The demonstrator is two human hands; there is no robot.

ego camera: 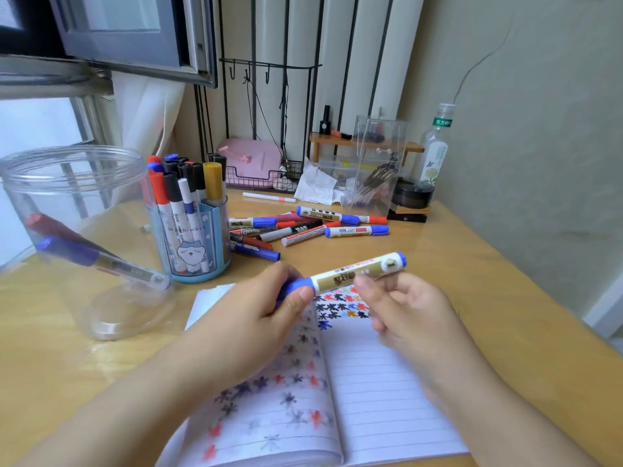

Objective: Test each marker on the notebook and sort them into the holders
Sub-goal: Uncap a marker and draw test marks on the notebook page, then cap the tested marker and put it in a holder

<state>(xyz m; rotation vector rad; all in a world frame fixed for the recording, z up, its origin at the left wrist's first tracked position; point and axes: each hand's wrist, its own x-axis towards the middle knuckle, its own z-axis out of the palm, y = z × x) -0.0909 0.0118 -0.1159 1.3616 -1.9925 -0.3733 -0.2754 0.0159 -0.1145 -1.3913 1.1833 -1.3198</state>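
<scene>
Both hands hold one blue marker (350,273) level above the open notebook (381,382). My left hand (266,311) grips its blue cap end, and my right hand (401,308) pinches the white and gold barrel. Small red, blue and black test marks cover the notebook's left page and the top of its right page. A blue cartoon holder (199,244) stands full of upright markers. To its left a large clear jar (77,237) contains a red and a blue marker. Several loose markers (303,227) lie in a pile behind the notebook.
A clear acrylic organiser (377,163), a crumpled tissue (317,183), a glass bottle (435,150), a pink box in a wire basket (251,163) and a small wooden shelf (340,139) crowd the back of the wooden desk (472,264). A wall runs along the right.
</scene>
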